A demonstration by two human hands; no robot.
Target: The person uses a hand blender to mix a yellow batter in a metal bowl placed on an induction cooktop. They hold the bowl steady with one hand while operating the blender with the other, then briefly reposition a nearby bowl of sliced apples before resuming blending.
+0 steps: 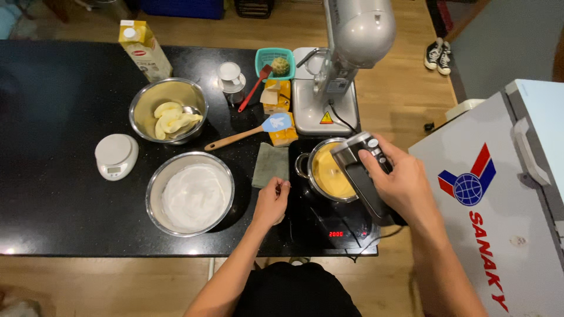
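On a black speckled countertop [53, 105] set over a wooden floor [405, 88], seen from the head camera, the right hand [402, 185] is wrapped tight around the handle of a grey hand mixer [361, 170] held over a small steel pot [326, 170] of yellow batter, which sits on an induction plate [335, 226] with a red display. The left hand [271, 202] rests on the counter in a loose curl, holding nothing, just below a grey-green cloth [271, 164]. Left of it stands a steel bowl of white foam [191, 194], and farther back a second steel bowl [168, 110] with pale yellow pieces. A white kitchen scale [116, 155], a carton [144, 50], a wooden-handled spatula [249, 134] and a stand mixer [338, 70] share the surface. A white chest freezer [499, 199] stands at the right, with sneakers [437, 56] on the floor beyond.
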